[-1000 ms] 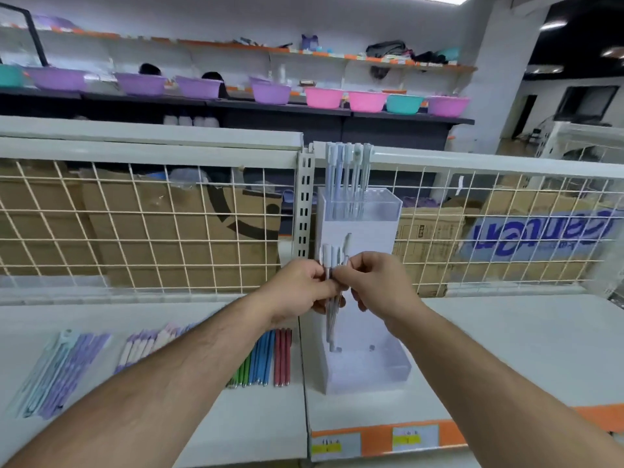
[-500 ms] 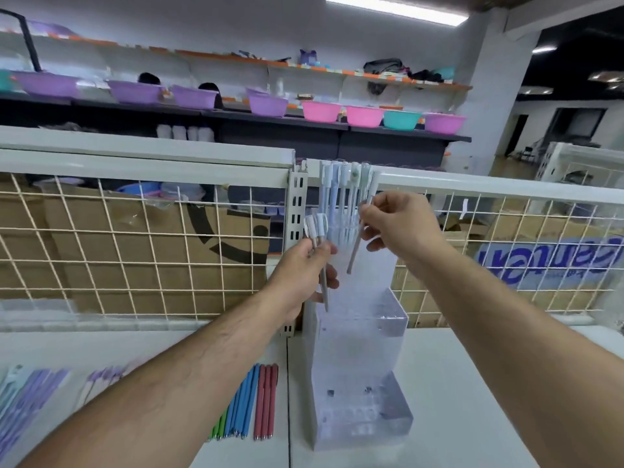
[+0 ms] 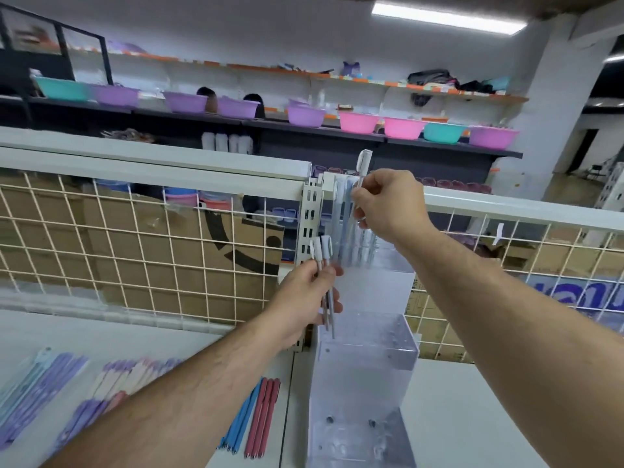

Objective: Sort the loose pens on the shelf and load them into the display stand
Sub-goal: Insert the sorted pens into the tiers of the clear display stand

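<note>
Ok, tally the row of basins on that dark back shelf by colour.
Purple basins: 5
Pink basins: 2
Teal basins: 2
Total: 9

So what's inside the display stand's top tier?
Pale pens stand upright there. The right hand, pinching another pen above them, covers several, so their count is hidden.

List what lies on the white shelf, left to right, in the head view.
Purple pens → pink-and-lilac pens → blue pens → red pens → stand.
</note>
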A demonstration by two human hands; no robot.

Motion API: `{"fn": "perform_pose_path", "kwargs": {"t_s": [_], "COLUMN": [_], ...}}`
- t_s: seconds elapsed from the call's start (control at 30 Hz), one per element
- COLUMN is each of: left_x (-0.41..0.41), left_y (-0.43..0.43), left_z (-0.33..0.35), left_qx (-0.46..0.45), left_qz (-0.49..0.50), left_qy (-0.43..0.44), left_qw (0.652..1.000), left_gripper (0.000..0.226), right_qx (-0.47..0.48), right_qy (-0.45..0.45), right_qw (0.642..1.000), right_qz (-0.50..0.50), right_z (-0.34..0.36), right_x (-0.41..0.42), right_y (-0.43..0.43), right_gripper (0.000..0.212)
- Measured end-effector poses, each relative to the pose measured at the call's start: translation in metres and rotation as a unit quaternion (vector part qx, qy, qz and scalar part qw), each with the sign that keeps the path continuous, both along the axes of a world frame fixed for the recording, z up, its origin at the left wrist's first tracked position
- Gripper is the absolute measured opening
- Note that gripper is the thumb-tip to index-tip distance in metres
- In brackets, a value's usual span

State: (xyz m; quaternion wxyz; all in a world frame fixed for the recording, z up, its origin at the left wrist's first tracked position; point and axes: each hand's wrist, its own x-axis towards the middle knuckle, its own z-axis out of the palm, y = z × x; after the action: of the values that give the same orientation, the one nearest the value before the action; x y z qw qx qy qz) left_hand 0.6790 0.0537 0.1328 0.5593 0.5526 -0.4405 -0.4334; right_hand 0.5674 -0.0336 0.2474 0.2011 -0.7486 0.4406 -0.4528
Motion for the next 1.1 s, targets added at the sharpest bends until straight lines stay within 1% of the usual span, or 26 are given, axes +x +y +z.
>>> {"fn": "perform_pose_path", "kwargs": {"t_s": [0.13,0.23,0.37,0.5,0.63,0.67,0.73,0.8,0.83,0.9,1.0,1.1], "left_x": [-0.001,0.0,0.001,0.001,0.001,0.001,0.002,0.002,0.001,-0.004,-0.011,-0.015], "left_y": [0.0,-0.001,-0.003,-0.003,-0.002,-0.002,-0.002,-0.003,-0.004,-0.005,-0.007,-0.009], "left_z": [0.0,-0.001,-0.002,-0.001,0.001,0.002,0.004,0.004,0.005,0.005,0.006,0.006], "left_qx": [0.0,0.002,0.001,0.003,0.001,0.0,-0.001,-0.002,-0.005,-0.014,-0.027,-0.035], "left_qz": [0.007,0.008,0.005,-0.001,-0.003,-0.004,-0.007,-0.008,-0.006,-0.005,-0.011,-0.031], "left_qy": [0.005,0.006,0.002,0.0,0.011,0.016,0.026,0.039,0.045,0.055,0.066,0.059], "left_qw": [1.0,1.0,1.0,1.0,1.0,1.0,1.0,0.999,0.999,0.998,0.997,0.997], "left_gripper": [0.019,0.019,0.02,0.021,0.021,0.021,0.021,0.02,0.02,0.019,0.019,0.019], "right_qx": [0.016,0.019,0.031,0.045,0.011,0.02,0.083,0.158,0.175,0.171,0.149,0.125], "right_qy": [0.065,0.071,0.052,0.095,0.115,0.107,0.097,0.118,0.129,0.124,0.101,0.11], "right_qw": [0.998,0.997,0.998,0.994,0.992,0.994,0.991,0.975,0.969,0.968,0.976,0.98], "right_qz": [0.008,0.003,-0.004,-0.004,-0.041,-0.03,0.032,0.101,0.122,0.137,0.121,0.108], "right_z": [-0.01,-0.015,-0.016,-0.022,-0.026,-0.029,-0.035,-0.046,-0.052,-0.064,-0.072,-0.075], "right_x": [0.004,0.006,0.004,0.001,-0.006,-0.01,-0.019,-0.026,-0.027,-0.028,-0.027,-0.029], "right_y": [-0.001,-0.003,-0.005,-0.004,0.003,0.007,0.018,0.029,0.033,0.035,0.033,0.032], "right_gripper": [0.018,0.016,0.018,0.024,0.032,0.031,0.024,0.019,0.019,0.02,0.019,0.021]}}
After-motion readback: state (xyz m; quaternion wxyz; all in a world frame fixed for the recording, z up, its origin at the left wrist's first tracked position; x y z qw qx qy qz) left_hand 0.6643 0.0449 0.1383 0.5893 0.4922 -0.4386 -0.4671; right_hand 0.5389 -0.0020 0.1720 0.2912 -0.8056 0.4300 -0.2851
